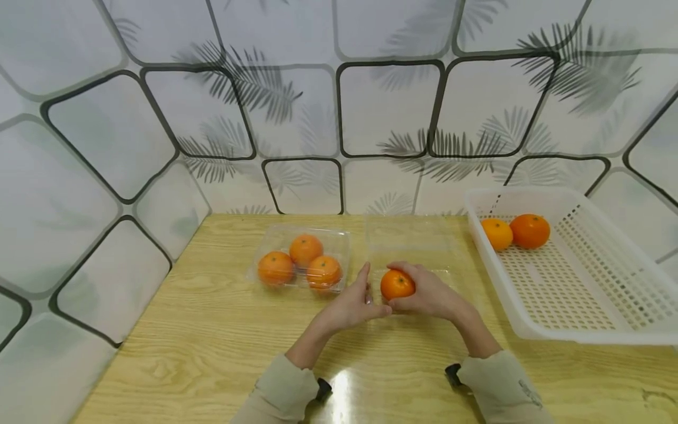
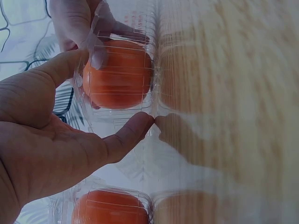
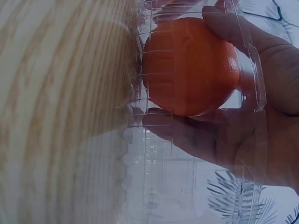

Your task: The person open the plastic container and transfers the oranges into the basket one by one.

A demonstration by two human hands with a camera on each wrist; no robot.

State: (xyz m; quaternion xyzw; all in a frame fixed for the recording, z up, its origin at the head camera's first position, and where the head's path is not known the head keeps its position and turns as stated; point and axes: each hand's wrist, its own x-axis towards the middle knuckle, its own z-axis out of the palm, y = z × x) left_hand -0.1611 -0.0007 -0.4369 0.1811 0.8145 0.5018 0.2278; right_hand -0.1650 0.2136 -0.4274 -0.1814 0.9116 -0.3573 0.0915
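In the head view my right hand (image 1: 431, 294) grips an orange mandarin (image 1: 397, 285) inside a clear plastic box (image 1: 442, 274), its lid (image 1: 408, 231) folded back towards the wall. The right wrist view shows thumb and fingers around that mandarin (image 3: 191, 67), behind the see-through box wall. My left hand (image 1: 349, 305) is at the box's left side, fingers and thumb spread and fairly straight. From the left wrist, the left hand (image 2: 56, 130) appears to touch the box's wall and holds no fruit. Left of it, a second clear box (image 1: 339, 241) contains three mandarins (image 1: 306, 250).
A white perforated plastic basket (image 1: 535, 330) stands on the right, with two orange fruits (image 1: 529, 231) at its far left end. Under everything is a wood-grain table (image 1: 212, 353). A patterned wall covering (image 1: 392, 112) rises behind the table and along the left.
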